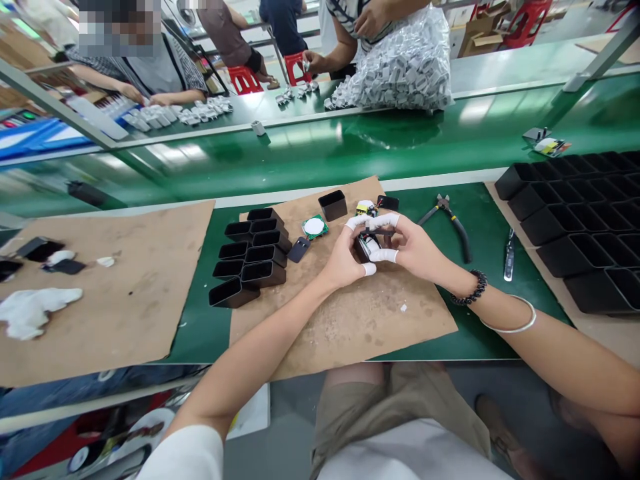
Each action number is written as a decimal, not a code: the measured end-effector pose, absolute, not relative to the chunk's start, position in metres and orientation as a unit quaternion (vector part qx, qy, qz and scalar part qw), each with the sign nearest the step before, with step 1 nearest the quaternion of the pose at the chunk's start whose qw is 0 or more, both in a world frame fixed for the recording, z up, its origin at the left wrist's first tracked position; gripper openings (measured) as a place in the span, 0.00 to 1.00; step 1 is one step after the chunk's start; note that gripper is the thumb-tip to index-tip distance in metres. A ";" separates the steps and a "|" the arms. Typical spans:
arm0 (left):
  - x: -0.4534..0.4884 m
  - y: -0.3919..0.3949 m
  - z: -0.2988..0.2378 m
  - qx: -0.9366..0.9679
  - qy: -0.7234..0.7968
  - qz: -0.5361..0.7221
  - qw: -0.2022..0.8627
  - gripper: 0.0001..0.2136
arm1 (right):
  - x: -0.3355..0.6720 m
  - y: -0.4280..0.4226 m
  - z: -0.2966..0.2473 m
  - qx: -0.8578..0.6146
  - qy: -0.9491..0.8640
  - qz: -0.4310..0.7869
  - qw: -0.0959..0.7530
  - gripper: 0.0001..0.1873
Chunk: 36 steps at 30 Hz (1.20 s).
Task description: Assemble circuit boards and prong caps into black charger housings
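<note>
Over the brown paper sheet (340, 333), my left hand (345, 257) grips a small black plastic housing (364, 248) from the left. White finger covers wrap several of my fingertips. My right hand (407, 247) holds the same housing from the right, its thumb and fingers pressed at the top opening; a pale part shows inside. My fingers partly hide the rest. Just beyond lie a yellow-wrapped electronic part (367, 208) and a black cap (389, 203). Left of my hands are a green circuit board with a white disc (315, 227), a flat black plate (299, 249) and an upright black case (333, 205).
Several black cases (250, 257) stand in rows at left. Pliers (445, 220) and a small knife-like tool (509, 257) lie right, before many more black cases (585, 220). Across the green conveyor (300, 153), co-workers handle white parts beside a full plastic bag (405, 67).
</note>
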<state>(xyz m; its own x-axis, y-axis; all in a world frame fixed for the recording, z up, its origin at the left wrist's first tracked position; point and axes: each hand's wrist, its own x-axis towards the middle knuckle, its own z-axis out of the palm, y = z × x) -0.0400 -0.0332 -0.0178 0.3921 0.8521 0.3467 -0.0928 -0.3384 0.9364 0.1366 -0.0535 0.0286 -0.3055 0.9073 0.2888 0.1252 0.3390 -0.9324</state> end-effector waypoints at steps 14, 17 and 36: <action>-0.034 -0.045 -0.004 0.607 0.339 0.583 0.420 0.37 | 0.130 -0.071 0.019 -0.360 -0.710 0.255 0.549 0.25; -0.035 -0.045 -0.006 0.598 0.353 0.581 0.424 0.38 | 0.131 -0.075 0.019 -0.373 -0.738 0.176 0.535 0.19; -0.036 -0.027 -0.013 0.563 0.354 0.533 0.523 0.35 | 0.141 -0.063 0.028 -0.336 -0.858 0.018 0.388 0.29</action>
